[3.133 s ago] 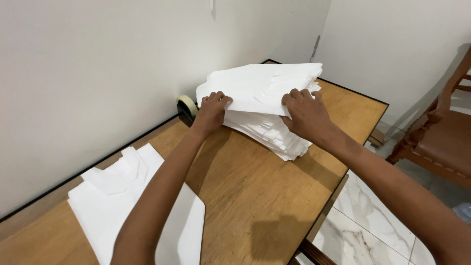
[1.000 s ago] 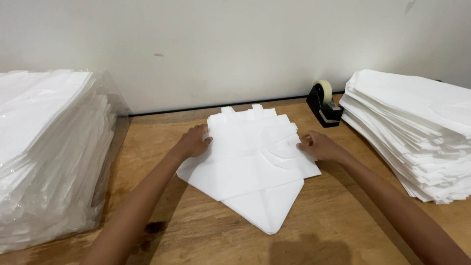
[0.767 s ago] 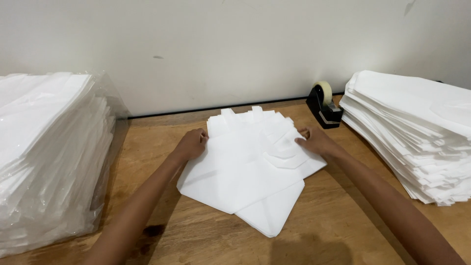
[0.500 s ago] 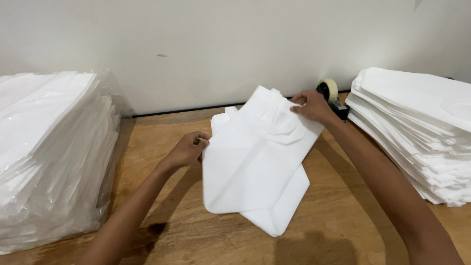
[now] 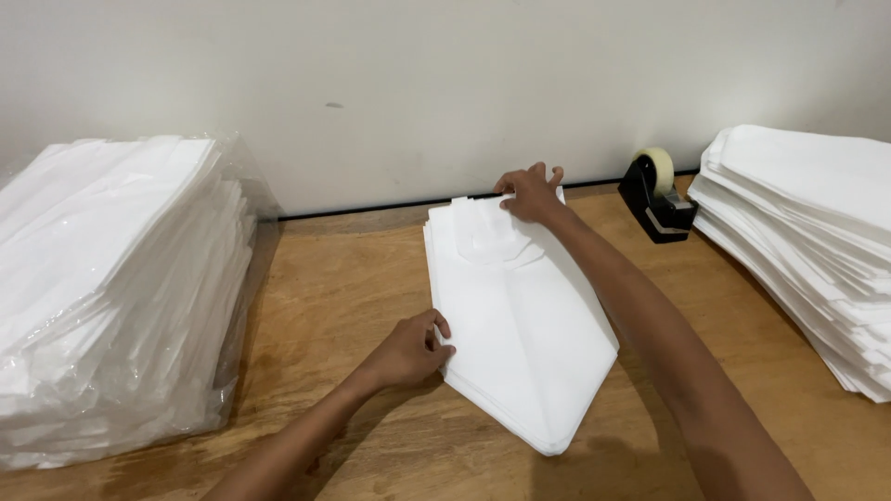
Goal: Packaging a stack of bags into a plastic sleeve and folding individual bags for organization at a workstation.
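A small pile of white bags (image 5: 520, 315) with cut-out handles lies flat on the wooden table (image 5: 343, 278), handles toward the wall, its near end tapering to a point. My left hand (image 5: 408, 351) pinches the pile's left edge near the front. My right hand (image 5: 531, 193) rests with fingers spread on the handle end by the wall.
A tall stack of white bags wrapped in clear plastic (image 5: 111, 288) fills the table's left side. Another stack of white bags (image 5: 807, 241) stands at the right. A black tape dispenser (image 5: 657, 197) sits against the white wall between the pile and the right stack.
The bag pile has been turned from a diamond lie to point straight at me. My right hand moved up to the handle end; my left slid down the left edge.
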